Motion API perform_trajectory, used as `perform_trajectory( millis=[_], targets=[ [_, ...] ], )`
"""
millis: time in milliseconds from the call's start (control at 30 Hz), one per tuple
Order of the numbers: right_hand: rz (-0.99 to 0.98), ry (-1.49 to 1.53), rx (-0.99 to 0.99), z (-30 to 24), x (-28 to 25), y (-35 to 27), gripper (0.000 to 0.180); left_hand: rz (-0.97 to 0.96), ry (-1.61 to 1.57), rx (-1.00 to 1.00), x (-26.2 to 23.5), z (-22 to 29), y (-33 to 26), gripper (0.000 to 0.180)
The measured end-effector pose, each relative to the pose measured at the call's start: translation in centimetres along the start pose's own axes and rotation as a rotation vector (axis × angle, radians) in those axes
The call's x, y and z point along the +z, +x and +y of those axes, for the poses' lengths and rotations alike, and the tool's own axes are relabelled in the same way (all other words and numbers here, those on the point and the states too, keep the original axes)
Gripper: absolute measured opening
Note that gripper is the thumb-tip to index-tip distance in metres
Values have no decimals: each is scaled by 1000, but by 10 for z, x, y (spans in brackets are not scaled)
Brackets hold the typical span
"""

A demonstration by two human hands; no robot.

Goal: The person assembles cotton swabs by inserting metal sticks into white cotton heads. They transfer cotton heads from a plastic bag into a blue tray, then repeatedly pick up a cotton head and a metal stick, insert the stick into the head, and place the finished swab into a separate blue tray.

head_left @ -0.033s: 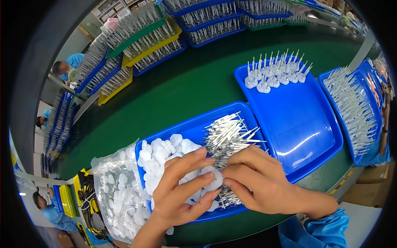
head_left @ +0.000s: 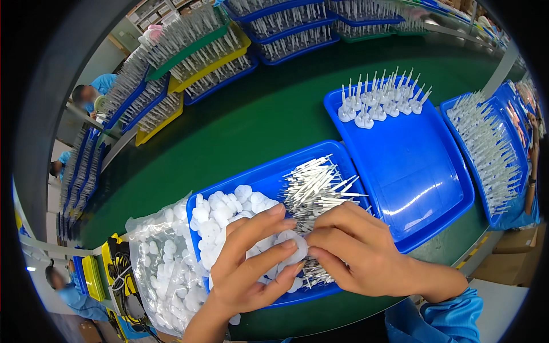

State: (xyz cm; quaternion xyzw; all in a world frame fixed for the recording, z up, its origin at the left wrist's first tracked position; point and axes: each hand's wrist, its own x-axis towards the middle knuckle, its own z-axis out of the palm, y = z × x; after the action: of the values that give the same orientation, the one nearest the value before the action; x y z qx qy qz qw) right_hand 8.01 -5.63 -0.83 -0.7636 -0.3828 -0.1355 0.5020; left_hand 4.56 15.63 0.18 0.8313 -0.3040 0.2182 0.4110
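Note:
My left hand (head_left: 249,260) grips a translucent white plastic disc (head_left: 293,251) at its rim, between thumb and fingers. My right hand (head_left: 357,248) is closed in a pinch right against the disc's right side; what sits between those fingertips is hidden. Both hands are over a blue tray (head_left: 266,170). Loose white discs (head_left: 214,220) fill that tray's left part, beside my left hand. A heap of thin white rods with metal ends (head_left: 314,186) lies in its right part, just beyond my right hand.
A second blue tray (head_left: 412,171) holds several discs with upright rods (head_left: 389,97) along its far end. A clear bag of discs (head_left: 171,268) lies left. Stacked trays of rods (head_left: 200,63) line the far side. Another filled tray (head_left: 483,148) stands right. People in blue work at far left.

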Motion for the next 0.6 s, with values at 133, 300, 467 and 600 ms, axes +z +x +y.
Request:
perform_trajectory(
  millis=[133,300,467,600],
  targets=[
    [12,11,17,-3,2,0,21,-12,106,156,-1,-1,1,43],
    [22,-7,5,-4,3,-2,22,47,54,38,4,6,0,36],
    [10,-34,-17,-2,3,-4,22,7,63,52,2,6,1,37],
    [21,3,25,-7,3,-4,23,-8,130,172,0,2,-3,35]
  ],
)
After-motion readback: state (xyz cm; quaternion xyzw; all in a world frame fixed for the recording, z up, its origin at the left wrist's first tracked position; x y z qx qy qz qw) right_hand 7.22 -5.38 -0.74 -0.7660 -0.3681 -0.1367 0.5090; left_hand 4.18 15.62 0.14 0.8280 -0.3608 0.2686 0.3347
